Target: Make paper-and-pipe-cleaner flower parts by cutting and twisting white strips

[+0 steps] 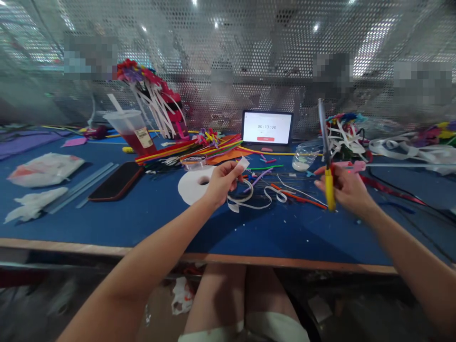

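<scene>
A pair of scissors with yellow handles and slim metal blades [329,192] stands nearly upright in the right hand [345,189] above a blue tabletop [228,240], its long axis tipped slightly left, blades up and handles down. A short, flat white strip [243,164] slants up and to the right from the left hand [221,183], well apart from the scissors.

The left forearm reaches diagonally inward, thumb and forefinger pinching the strip, the other fingers curled beneath. The right forearm angles in from the lower right, fingers bent around the handles; motion blur hides their exact placement.

Under the left hand lies a smooth white disc-shaped roll with a round central hole [188,186], just beside a narrow, glossy white ribbon in loose curls [261,207]. Fuzzy, multicoloured pipe cleaners [171,153] spread behind, before a propped tablet [267,124] reading 00:13:08.
</scene>
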`<control>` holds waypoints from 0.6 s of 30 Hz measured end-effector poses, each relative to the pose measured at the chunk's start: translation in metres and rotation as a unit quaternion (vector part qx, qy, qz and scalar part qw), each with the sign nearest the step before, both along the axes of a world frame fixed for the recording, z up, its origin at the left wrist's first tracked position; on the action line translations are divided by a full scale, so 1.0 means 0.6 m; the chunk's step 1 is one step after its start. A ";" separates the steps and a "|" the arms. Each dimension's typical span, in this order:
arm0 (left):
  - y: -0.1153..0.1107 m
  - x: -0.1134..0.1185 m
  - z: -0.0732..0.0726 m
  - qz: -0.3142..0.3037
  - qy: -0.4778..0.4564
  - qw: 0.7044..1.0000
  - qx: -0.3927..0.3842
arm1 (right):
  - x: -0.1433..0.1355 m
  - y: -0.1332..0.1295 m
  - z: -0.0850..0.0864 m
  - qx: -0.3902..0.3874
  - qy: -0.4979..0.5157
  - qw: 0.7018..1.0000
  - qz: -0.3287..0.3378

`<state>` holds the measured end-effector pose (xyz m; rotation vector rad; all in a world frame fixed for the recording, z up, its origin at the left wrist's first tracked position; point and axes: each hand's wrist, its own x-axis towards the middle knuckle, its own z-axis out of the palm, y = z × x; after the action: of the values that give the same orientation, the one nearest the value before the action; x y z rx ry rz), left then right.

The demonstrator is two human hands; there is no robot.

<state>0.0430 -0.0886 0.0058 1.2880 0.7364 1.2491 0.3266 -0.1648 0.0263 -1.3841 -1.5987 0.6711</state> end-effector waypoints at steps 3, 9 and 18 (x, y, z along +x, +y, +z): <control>-0.003 -0.001 0.003 -0.001 -0.011 1.000 0.006 | -0.046 -0.003 -0.022 -0.112 0.202 0.968 0.101; -0.009 -0.001 0.008 0.009 -0.054 0.998 0.030 | -0.098 -0.011 -0.045 -0.184 0.130 0.936 0.272; -0.022 -0.006 0.025 0.044 -0.139 0.986 0.083 | -0.120 -0.025 -0.025 -0.192 -0.010 0.945 0.266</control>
<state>0.0395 -0.1020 0.0210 1.1912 0.5007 1.5512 0.2544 -0.1801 0.0116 -1.2191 -1.9510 1.3513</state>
